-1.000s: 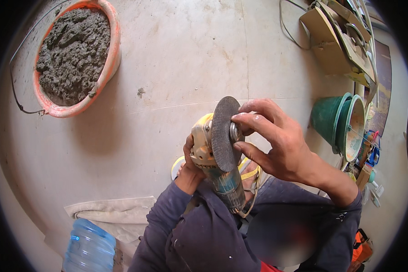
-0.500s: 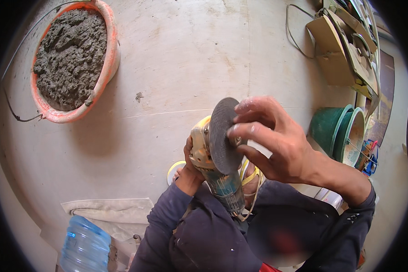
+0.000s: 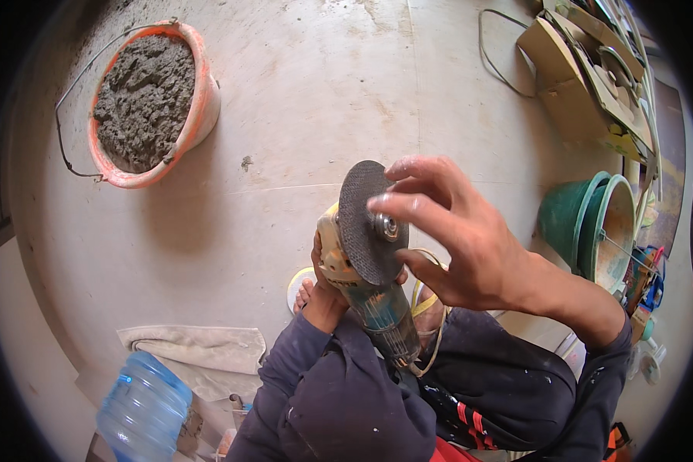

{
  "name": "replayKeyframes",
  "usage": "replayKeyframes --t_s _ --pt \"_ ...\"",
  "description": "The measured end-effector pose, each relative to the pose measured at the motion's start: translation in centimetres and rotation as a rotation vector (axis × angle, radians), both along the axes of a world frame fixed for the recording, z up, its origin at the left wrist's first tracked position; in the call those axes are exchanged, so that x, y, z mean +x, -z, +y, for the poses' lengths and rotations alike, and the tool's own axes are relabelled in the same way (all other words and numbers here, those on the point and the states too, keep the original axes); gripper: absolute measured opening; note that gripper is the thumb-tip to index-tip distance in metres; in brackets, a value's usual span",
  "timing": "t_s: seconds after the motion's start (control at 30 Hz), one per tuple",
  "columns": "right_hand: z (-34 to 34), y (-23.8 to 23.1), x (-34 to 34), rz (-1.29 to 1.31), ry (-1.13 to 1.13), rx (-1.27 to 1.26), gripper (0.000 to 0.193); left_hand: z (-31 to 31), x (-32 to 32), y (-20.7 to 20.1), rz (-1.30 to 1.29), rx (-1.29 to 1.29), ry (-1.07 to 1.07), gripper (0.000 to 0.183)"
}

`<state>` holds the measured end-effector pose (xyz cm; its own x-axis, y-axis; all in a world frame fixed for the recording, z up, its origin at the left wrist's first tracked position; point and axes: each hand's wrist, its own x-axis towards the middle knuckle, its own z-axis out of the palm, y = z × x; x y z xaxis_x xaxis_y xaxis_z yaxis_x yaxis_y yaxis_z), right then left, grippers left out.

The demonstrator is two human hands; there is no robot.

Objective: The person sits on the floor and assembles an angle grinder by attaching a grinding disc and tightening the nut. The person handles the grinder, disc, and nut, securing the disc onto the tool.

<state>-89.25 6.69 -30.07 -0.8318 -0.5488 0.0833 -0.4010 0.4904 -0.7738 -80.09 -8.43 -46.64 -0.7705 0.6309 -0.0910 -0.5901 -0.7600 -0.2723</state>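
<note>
My left hand (image 3: 327, 296) is wrapped round the head of an angle grinder (image 3: 379, 309), mostly hidden behind it. The tool stands upright over my lap, its cord end down between my legs. A dark cutting disc (image 3: 356, 219) faces up and to the right, with a metal locking nut (image 3: 387, 226) at its centre. Beside the nut is my right hand (image 3: 470, 254), thumb and fingers curved and spread apart, with nothing between them. Its index fingertip lies over the disc's face; whether it touches, I cannot tell.
An orange-rimmed bucket (image 3: 202, 115) of wet mortar stands far left. At the right are stacked green buckets (image 3: 570, 219) and a cardboard box (image 3: 570, 92) with discs. A blue water jug (image 3: 145, 408) and a grey cloth (image 3: 192, 344) lie lower left. A yellowish cord (image 3: 441, 331) runs by my foot.
My right fingers have drawn off the nut, which now shows. The grinder has turned slightly and its disc sits a little to the left. The view has shifted too.
</note>
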Motion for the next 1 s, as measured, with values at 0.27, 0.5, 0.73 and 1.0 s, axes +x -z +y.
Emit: replayKeyframes --t_s 0.27,0.5,0.73,1.0 --pt "1.7 -0.2 1.3 0.015 -0.03 -0.001 0.034 0.4 0.8 -1.1 -0.02 -0.175 0.022 0.086" --pt "3.0 0.0 1.9 0.2 -0.208 -0.008 0.025 0.5 1.7 -0.5 0.015 -0.104 0.068 0.085" --pt "5.0 0.7 2.4 -0.464 0.21 -0.609 0.036 0.8 1.9 -0.2 -0.013 -0.119 0.046 0.087" --pt "6.7 1.8 3.9 -0.599 0.27 -0.605 0.043 0.6 2.0 -0.1 0.007 -0.061 0.012 0.086"
